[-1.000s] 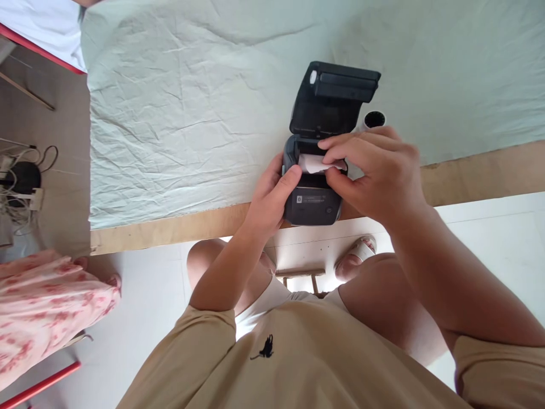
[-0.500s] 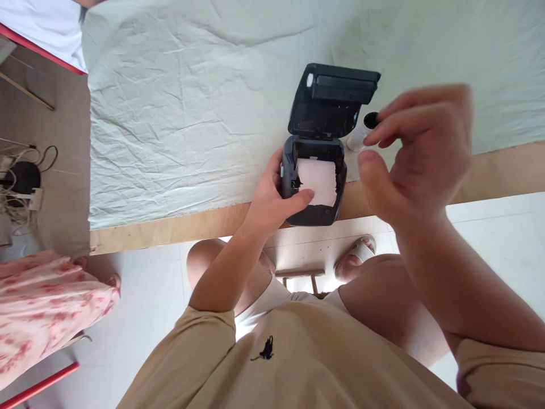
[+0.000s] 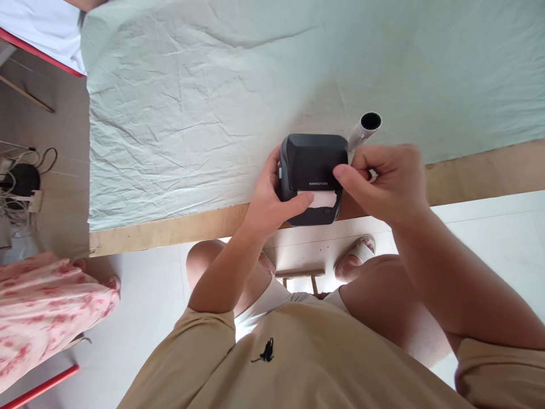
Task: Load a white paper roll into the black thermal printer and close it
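A dark label printer (image 3: 317,162) rests at the table's front edge, its lid down. From under the lid's front comes a strip of white label paper (image 3: 326,199). My left hand (image 3: 276,201) grips the printer's left side, the thumb lying across onto the paper and the other fingers partly hidden behind the body. At the lid's right edge is my right hand (image 3: 387,182), its thumb tip on the lid and its fingers curled in. Just behind that hand stands a white tube (image 3: 360,133) with a dark open end.
A pale green cloth (image 3: 191,113) covers the table, leaving a bare wooden edge (image 3: 170,227) along the front. Tangled cables (image 3: 19,190) lie off to the left. Nearby, at lower left, a person in pink patterned clothing (image 3: 46,312) is partly in view.
The printer's lid has swung down from standing open, covering the paper roll. My right hand has moved left and down to the lid's edge. My left hand stays in place.
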### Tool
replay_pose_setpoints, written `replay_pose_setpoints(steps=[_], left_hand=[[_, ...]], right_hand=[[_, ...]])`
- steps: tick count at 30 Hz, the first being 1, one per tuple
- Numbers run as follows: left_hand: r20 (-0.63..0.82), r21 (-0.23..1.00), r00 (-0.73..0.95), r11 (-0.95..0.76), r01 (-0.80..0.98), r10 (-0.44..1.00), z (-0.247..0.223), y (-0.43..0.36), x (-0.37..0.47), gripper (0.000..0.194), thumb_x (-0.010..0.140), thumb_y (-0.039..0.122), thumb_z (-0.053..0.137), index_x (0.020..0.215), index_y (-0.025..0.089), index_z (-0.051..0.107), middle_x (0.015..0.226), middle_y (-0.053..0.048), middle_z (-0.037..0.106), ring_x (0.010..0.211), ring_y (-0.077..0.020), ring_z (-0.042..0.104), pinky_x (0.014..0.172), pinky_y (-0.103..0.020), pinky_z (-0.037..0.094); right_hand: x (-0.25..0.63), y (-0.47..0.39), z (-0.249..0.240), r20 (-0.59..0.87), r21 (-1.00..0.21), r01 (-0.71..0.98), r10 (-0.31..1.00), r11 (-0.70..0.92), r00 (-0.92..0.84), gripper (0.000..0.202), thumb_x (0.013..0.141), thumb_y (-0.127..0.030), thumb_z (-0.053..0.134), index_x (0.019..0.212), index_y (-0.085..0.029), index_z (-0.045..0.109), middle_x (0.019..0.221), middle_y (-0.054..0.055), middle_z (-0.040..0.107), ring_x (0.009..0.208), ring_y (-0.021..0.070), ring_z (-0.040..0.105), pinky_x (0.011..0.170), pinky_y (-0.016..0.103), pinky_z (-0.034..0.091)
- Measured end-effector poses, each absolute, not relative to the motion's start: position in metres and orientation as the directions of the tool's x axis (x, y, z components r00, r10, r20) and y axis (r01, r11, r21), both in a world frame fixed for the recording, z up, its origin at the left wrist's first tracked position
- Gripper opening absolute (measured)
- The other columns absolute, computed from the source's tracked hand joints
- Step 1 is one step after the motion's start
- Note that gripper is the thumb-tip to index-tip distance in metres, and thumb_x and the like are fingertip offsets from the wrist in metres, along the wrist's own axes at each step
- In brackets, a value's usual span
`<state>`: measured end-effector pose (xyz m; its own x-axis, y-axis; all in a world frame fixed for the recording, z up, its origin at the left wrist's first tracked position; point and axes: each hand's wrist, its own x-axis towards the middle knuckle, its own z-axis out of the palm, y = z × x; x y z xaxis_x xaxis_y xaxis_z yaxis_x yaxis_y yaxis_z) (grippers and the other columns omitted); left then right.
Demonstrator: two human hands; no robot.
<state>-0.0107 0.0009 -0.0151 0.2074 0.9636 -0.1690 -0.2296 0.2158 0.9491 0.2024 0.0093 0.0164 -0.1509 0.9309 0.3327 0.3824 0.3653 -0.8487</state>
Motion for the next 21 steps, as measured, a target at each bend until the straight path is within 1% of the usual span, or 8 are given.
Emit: replay_pose_setpoints(steps=[3, 5, 9, 11, 13, 15, 18, 21], left_hand=[[-0.216, 0.925, 0.191, 0.264, -0.274, 0.957, -0.012, 0.001, -0.008, 0.08, 0.072, 0.063, 0.104, 0.133, 0.027, 0.068, 0.133, -0.01, 0.081, 0.13, -0.0361, 0.079, 0.101, -0.044, 0.069], [-0.256, 0.915, 0.185, 0.299, -0.269, 0.949, -0.009, 0.001, -0.006, 0.075, 0.074, 0.065, 0.102, 0.13, 0.027, 0.07, 0.125, -0.009, 0.084, 0.122, -0.0353, 0.082, 0.093, -0.042, 0.07], [-0.246, 0.917, 0.174, 0.287, -0.277, 0.954, -0.007, 0.0, -0.004, 0.066, 0.079, 0.064, 0.099, 0.127, 0.027, 0.072, 0.115, -0.007, 0.084, 0.109, -0.0324, 0.085, 0.085, -0.041, 0.07], [-0.237, 0.922, 0.163, 0.275, -0.274, 0.958, -0.008, -0.001, -0.005, 0.063, 0.082, 0.064, 0.097, 0.128, 0.027, 0.073, 0.115, -0.007, 0.084, 0.107, -0.0322, 0.085, 0.083, -0.042, 0.07], [-0.226, 0.925, 0.172, 0.266, -0.271, 0.959, -0.008, -0.001, -0.006, 0.061, 0.085, 0.062, 0.096, 0.13, 0.029, 0.073, 0.121, -0.006, 0.084, 0.113, -0.0331, 0.086, 0.085, -0.041, 0.071], [-0.213, 0.921, 0.2, 0.265, -0.286, 0.956, -0.009, -0.002, -0.006, 0.06, 0.087, 0.061, 0.095, 0.134, 0.032, 0.071, 0.127, -0.004, 0.084, 0.126, -0.0343, 0.084, 0.093, -0.04, 0.072], [-0.199, 0.908, 0.19, 0.254, -0.333, 0.961, -0.01, -0.001, -0.004, 0.059, 0.09, 0.07, 0.088, 0.133, 0.033, 0.072, 0.133, -0.004, 0.084, 0.149, -0.0343, 0.074, 0.108, -0.041, 0.071], [-0.215, 0.892, 0.136, 0.252, -0.376, 0.967, -0.011, 0.002, -0.001, 0.053, 0.098, 0.076, 0.075, 0.123, 0.029, 0.076, 0.132, -0.005, 0.084, 0.154, -0.0331, 0.07, 0.116, -0.044, 0.069]], right_hand=[[0.204, 0.013, 0.008, 0.176, -0.896, 0.371, 0.962, 0.244, -0.209, 0.068, 0.096, -0.048, 0.08, 0.059, -0.025, 0.029, 0.055, -0.006, 0.023, 0.052, 0.0081, 0.018, 0.048, 0.033, 0.017], [0.205, 0.016, 0.004, 0.119, -0.913, 0.357, 0.966, 0.197, -0.229, 0.069, 0.095, -0.051, 0.081, 0.058, -0.025, 0.029, 0.054, -0.006, 0.024, 0.052, 0.0083, 0.02, 0.047, 0.033, 0.017], [0.207, 0.021, 0.001, 0.087, -0.912, 0.372, 0.968, 0.171, -0.234, 0.07, 0.088, -0.049, 0.088, 0.056, -0.025, 0.031, 0.05, -0.007, 0.028, 0.048, 0.0081, 0.024, 0.045, 0.032, 0.018], [0.208, 0.022, 0.0, 0.084, -0.908, 0.382, 0.967, 0.174, -0.241, 0.07, 0.087, -0.049, 0.089, 0.056, -0.025, 0.032, 0.05, -0.007, 0.029, 0.048, 0.0079, 0.025, 0.045, 0.032, 0.019], [0.209, 0.023, -0.001, 0.08, -0.908, 0.38, 0.966, 0.173, -0.247, 0.07, 0.087, -0.05, 0.089, 0.056, -0.025, 0.032, 0.05, -0.007, 0.029, 0.048, 0.0081, 0.025, 0.046, 0.031, 0.02], [0.209, 0.024, -0.004, 0.086, -0.907, 0.383, 0.967, 0.176, -0.241, 0.07, 0.088, -0.051, 0.089, 0.056, -0.024, 0.032, 0.051, -0.007, 0.03, 0.049, 0.0086, 0.025, 0.047, 0.031, 0.021], [0.209, 0.024, -0.009, 0.111, -0.894, 0.407, 0.972, 0.189, -0.209, 0.068, 0.093, -0.056, 0.085, 0.059, -0.024, 0.036, 0.053, -0.006, 0.035, 0.051, 0.0091, 0.029, 0.05, 0.031, 0.022], [0.209, 0.022, -0.011, 0.144, -0.888, 0.401, 0.964, 0.227, -0.225, 0.066, 0.097, -0.061, 0.08, 0.061, -0.024, 0.038, 0.055, -0.005, 0.038, 0.052, 0.0096, 0.031, 0.052, 0.031, 0.022]])
